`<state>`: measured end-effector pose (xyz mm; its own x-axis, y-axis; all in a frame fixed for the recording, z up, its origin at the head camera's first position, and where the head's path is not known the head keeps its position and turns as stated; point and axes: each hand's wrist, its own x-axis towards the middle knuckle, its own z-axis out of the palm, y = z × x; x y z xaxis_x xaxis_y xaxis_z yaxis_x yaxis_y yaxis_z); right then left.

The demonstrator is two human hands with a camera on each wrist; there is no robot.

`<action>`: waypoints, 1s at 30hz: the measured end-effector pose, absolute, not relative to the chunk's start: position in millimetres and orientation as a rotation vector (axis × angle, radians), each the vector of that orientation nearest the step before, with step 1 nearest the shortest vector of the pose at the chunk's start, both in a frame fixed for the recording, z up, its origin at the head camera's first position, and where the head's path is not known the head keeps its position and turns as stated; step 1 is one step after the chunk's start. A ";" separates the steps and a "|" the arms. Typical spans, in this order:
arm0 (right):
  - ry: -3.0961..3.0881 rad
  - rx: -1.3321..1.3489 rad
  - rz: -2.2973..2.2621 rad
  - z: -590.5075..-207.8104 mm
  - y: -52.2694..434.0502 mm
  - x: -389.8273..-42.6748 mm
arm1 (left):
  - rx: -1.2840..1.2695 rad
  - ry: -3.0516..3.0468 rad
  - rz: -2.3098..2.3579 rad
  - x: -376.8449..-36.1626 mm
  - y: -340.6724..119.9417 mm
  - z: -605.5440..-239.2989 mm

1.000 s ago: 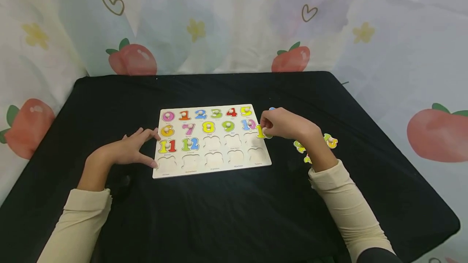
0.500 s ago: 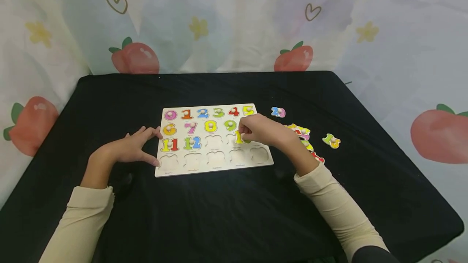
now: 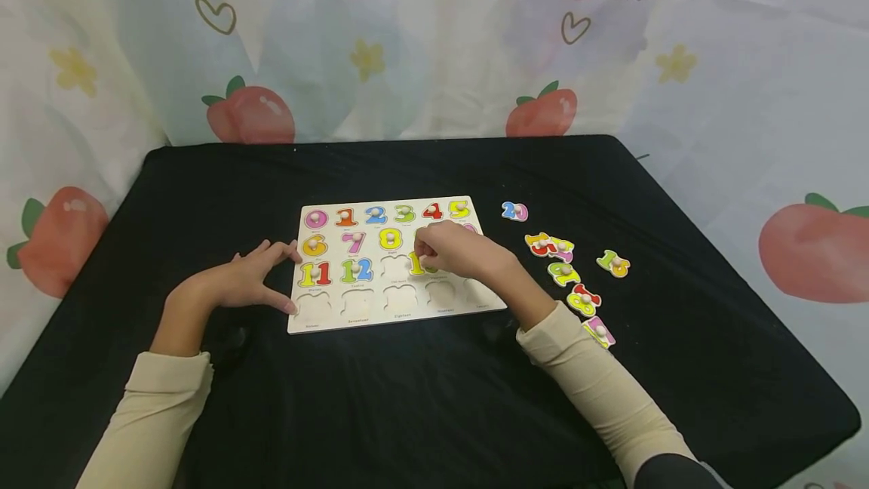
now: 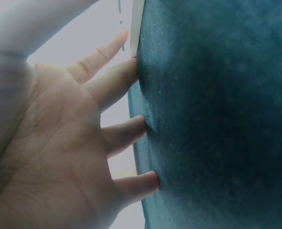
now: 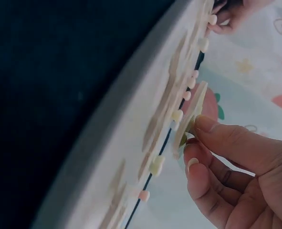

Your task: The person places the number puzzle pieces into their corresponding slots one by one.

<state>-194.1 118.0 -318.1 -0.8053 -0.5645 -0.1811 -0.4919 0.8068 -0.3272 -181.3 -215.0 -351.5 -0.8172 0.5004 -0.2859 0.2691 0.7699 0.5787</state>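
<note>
A wooden number puzzle board (image 3: 378, 302) lies on the black cloth, with knobbed pieces from 0 to 12 in its upper rows and bare recesses below. My left hand (image 3: 241, 281) is spread along its left edge, thumb and a fingertip touching it. In the left wrist view, other fingertips rest against dark cloth (image 4: 217, 119). My right hand (image 3: 458, 251) pinches a number puzzle piece (image 3: 415, 266) by its knob over the third row. A yellow 1 shows on it; its second digit is mostly covered. The right wrist view has this piece (image 5: 195, 107) tilted above the board.
Right of the board lie several loose number pieces: a 20 piece (image 3: 514, 211) at the back, a green-and-orange one (image 3: 614, 263) farther right, overlapping ones (image 3: 541, 244), and a pink-and-yellow one (image 3: 600, 331) beside the right sleeve. A fruit-printed curtain (image 3: 434, 44) hangs behind the table.
My right hand has carried the puzzle piece leftward from beyond the board's right edge to over the third row. More loose pieces are uncovered. My left hand stays at the board's edge.
</note>
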 end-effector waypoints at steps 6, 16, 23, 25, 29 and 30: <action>2.753 -0.803 -0.387 -320.7 105.6 -195.4 | 0.568 2.530 0.754 -179.4 -215.7 -348.4; 2.750 -0.794 -0.387 -321.5 86.4 -196.9 | 0.554 2.540 0.754 -179.7 -220.4 -347.9; 2.739 -0.770 -0.331 -326.7 82.7 -197.6 | 0.566 2.560 0.756 -178.7 -217.8 -349.0; 2.737 -0.763 -0.336 -328.8 82.1 -196.9 | 0.576 2.555 0.762 -179.1 -215.5 -350.4; 2.732 -0.783 -0.346 -331.9 79.4 -196.3 | 0.583 2.547 0.761 -179.5 -213.2 -352.6; 2.735 -0.795 -0.343 -332.3 78.5 -196.4 | 0.585 2.549 0.758 -179.7 -213.4 -352.9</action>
